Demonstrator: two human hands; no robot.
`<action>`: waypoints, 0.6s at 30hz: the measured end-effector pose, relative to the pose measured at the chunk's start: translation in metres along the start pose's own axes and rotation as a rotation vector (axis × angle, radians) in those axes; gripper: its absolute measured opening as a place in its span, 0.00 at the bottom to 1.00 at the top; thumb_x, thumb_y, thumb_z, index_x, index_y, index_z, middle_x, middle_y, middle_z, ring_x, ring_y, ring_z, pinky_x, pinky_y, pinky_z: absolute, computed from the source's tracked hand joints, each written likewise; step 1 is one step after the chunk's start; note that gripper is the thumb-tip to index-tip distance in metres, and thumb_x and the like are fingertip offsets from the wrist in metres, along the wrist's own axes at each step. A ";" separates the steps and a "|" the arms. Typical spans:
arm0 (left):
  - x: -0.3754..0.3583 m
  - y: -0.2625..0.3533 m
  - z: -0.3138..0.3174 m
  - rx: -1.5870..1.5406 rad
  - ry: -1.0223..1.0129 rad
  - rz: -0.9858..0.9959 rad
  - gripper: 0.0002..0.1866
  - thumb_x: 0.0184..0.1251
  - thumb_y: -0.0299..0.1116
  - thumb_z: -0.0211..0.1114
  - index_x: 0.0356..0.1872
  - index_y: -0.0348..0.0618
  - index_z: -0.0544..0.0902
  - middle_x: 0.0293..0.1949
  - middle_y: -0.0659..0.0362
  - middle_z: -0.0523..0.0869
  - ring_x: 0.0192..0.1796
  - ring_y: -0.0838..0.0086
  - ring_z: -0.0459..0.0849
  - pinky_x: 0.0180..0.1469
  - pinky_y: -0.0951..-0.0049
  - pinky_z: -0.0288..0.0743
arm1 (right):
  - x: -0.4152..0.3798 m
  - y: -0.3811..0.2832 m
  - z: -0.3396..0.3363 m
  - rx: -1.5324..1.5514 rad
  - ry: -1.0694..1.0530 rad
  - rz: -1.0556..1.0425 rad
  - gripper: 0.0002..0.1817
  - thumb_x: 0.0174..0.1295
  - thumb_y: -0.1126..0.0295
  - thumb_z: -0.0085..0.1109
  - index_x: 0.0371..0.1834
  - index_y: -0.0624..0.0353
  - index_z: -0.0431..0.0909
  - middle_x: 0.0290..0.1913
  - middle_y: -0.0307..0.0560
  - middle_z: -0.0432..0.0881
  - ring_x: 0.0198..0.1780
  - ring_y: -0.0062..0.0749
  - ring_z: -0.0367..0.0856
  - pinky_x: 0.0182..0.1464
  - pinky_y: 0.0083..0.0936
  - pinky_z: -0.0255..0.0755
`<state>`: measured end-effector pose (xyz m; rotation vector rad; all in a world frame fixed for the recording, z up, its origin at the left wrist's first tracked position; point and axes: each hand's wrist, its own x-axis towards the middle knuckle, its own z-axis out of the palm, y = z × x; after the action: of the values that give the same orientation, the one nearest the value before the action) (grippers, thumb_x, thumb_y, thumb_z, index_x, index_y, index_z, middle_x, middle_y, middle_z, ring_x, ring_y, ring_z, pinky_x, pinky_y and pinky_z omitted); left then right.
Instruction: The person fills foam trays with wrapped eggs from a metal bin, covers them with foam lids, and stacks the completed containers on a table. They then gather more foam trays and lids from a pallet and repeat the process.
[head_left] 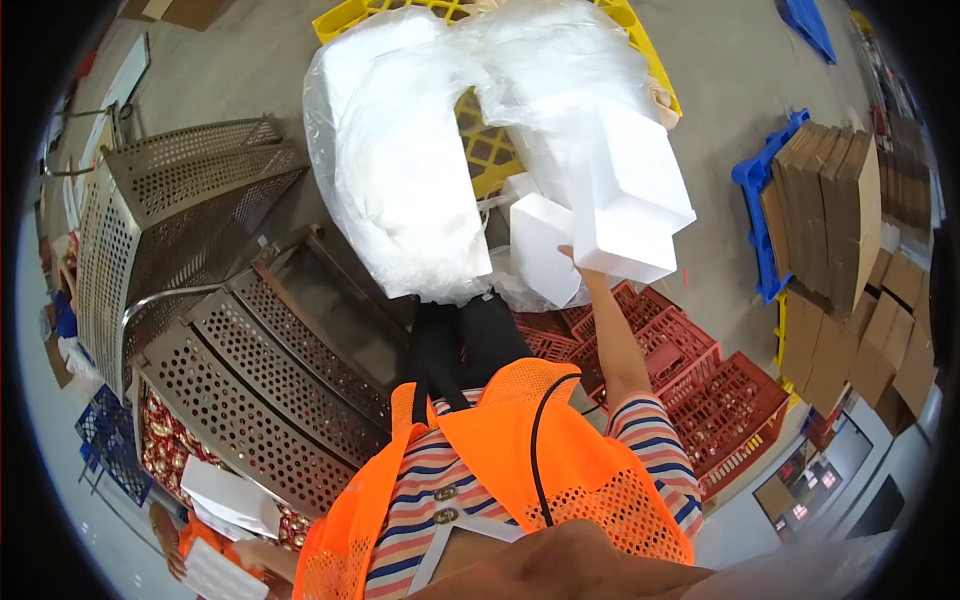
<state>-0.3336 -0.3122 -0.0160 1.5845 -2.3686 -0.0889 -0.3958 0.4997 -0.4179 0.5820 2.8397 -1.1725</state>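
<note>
My right hand (582, 263) reaches forward, its fingers partly hidden against the lower left edge of a white foam block (635, 245), which it seems to grip. That block is stepped in outline and sits at the near right of the bagged white foam. Just left of the hand stands another flat white foam block (541, 240), close to my fingertips. Clear plastic bags of white foam (390, 150) fill both sides of a yellow pallet (488, 150). My left hand is not in view.
Perforated metal chutes (270, 350) stand on the left, above a bin of red and gold ornaments (165, 430). A co-worker's hands hold a white tray (215, 572) at lower left. Red crates (725, 410) are at right, with stacked cardboard (825, 210) and a blue pallet (765, 210) beyond.
</note>
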 end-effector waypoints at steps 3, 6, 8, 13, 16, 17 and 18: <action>-0.033 0.124 -0.017 -0.142 0.106 0.375 0.25 0.61 0.25 0.62 0.62 0.39 0.76 0.59 0.50 0.78 0.61 0.61 0.78 0.62 0.64 0.73 | 0.002 -0.002 0.005 0.043 -0.067 0.012 0.40 0.55 0.50 0.70 0.68 0.58 0.68 0.64 0.55 0.74 0.66 0.49 0.68 0.69 0.40 0.60; -0.113 0.273 -0.016 -0.412 -0.066 0.731 0.26 0.60 0.24 0.62 0.62 0.40 0.76 0.60 0.50 0.78 0.61 0.62 0.77 0.62 0.65 0.72 | 0.006 -0.003 0.008 0.022 -0.180 0.101 0.41 0.55 0.51 0.71 0.68 0.59 0.67 0.64 0.56 0.73 0.66 0.48 0.68 0.69 0.38 0.61; -0.183 0.351 0.009 -0.559 -0.374 0.905 0.26 0.59 0.23 0.63 0.62 0.40 0.77 0.60 0.50 0.78 0.61 0.62 0.77 0.62 0.65 0.72 | 0.009 -0.004 0.001 0.025 -0.315 0.183 0.41 0.55 0.52 0.71 0.68 0.60 0.67 0.64 0.56 0.73 0.67 0.47 0.68 0.69 0.37 0.61; -0.404 0.394 0.221 -0.565 -1.411 1.613 0.40 0.52 0.31 0.74 0.69 0.41 0.68 0.67 0.48 0.70 0.70 0.54 0.67 0.71 0.61 0.61 | 0.006 -0.023 -0.024 0.035 -0.537 0.346 0.41 0.55 0.52 0.71 0.68 0.61 0.67 0.64 0.56 0.73 0.66 0.46 0.68 0.69 0.36 0.61; -0.524 0.371 0.288 -0.071 -1.251 2.064 0.54 0.40 0.37 0.81 0.74 0.46 0.62 0.71 0.50 0.65 0.74 0.48 0.58 0.72 0.48 0.58 | -0.005 -0.050 -0.043 0.074 -0.454 0.362 0.38 0.56 0.50 0.69 0.67 0.58 0.70 0.62 0.54 0.75 0.63 0.46 0.71 0.69 0.37 0.62; -0.543 0.364 0.298 0.091 -1.255 2.103 0.56 0.40 0.39 0.82 0.75 0.46 0.60 0.72 0.50 0.63 0.76 0.47 0.55 0.72 0.46 0.56 | -0.005 -0.055 -0.050 0.140 -0.450 0.383 0.37 0.56 0.51 0.69 0.66 0.59 0.71 0.61 0.54 0.76 0.62 0.46 0.73 0.68 0.36 0.64; -0.557 0.355 0.319 0.052 -1.260 2.092 0.57 0.40 0.40 0.82 0.75 0.47 0.59 0.72 0.49 0.63 0.75 0.47 0.56 0.71 0.45 0.56 | -0.008 -0.049 -0.050 0.181 -0.447 0.401 0.40 0.54 0.51 0.72 0.66 0.61 0.69 0.62 0.54 0.75 0.62 0.45 0.72 0.67 0.36 0.65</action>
<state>-0.5415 0.3015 -0.3602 -1.9701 -3.2257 -0.5861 -0.3990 0.4995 -0.3477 0.7411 2.1409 -1.2897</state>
